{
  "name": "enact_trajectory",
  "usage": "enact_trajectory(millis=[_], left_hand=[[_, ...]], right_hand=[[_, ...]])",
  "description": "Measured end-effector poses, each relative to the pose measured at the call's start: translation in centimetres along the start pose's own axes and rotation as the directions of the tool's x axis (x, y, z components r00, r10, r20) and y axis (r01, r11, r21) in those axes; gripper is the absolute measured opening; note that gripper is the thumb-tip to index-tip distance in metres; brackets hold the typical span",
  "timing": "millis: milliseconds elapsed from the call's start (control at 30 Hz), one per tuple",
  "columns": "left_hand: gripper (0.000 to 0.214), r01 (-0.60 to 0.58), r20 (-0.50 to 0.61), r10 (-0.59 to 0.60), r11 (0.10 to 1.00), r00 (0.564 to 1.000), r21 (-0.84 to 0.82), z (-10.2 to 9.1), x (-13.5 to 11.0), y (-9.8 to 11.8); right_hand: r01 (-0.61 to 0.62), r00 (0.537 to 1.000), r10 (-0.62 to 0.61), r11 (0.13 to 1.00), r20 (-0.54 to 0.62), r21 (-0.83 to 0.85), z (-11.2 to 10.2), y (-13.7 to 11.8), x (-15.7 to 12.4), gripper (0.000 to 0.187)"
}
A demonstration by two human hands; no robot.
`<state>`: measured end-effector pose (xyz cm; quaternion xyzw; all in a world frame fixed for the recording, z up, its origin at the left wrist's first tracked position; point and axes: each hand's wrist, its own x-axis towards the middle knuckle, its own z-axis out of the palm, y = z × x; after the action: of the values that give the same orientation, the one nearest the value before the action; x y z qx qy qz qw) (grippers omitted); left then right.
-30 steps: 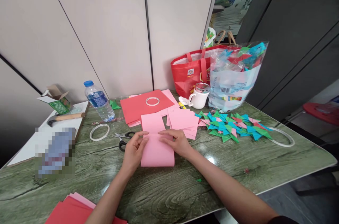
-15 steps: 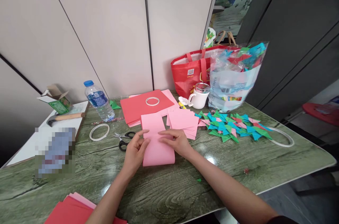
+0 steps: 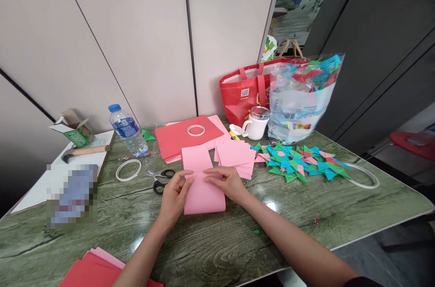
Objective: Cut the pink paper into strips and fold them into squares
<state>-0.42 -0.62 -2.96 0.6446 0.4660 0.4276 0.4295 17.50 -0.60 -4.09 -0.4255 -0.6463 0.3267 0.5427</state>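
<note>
A long strip of pink paper [image 3: 205, 201] lies in front of me, its near part bent over in a curve. My left hand [image 3: 176, 193] grips its left side with thumb and fingers close together. From the right, my right hand [image 3: 228, 183] pinches the middle of the same paper; its fingertips are just short of the left ones. Black-handled scissors [image 3: 159, 187] lie beside my left hand. Behind my right hand is a fanned pile of pink paper pieces [image 3: 236, 153]. Red sheets [image 3: 180, 136] with a tape roll [image 3: 196, 130] on top lie farther back.
Folded paper pieces [image 3: 295, 160] spread at the right by a white ring [image 3: 365, 176]. Behind stand a white mug [image 3: 255, 125], a red bag [image 3: 238, 97] and a filled plastic bag [image 3: 299, 106]. Leftward are a water bottle [image 3: 128, 131], a tape roll [image 3: 118, 171] and a hammer-like tool [image 3: 86, 150].
Both hands keep their hold on the pink paper, with the left fingers shifted slightly. The whole view has moved a little.
</note>
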Motion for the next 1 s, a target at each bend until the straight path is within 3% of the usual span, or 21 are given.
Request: enact_trajectory(millis=[1000], left_hand=[[0.027, 0.031, -0.038, -0.032, 0.999, 0.999, -0.013, 0.09, -0.11, 0.29]], right_hand=[[0.015, 1.000, -0.015, 0.999, 0.025, -0.034, 0.11, 0.02, -0.02, 0.018]])
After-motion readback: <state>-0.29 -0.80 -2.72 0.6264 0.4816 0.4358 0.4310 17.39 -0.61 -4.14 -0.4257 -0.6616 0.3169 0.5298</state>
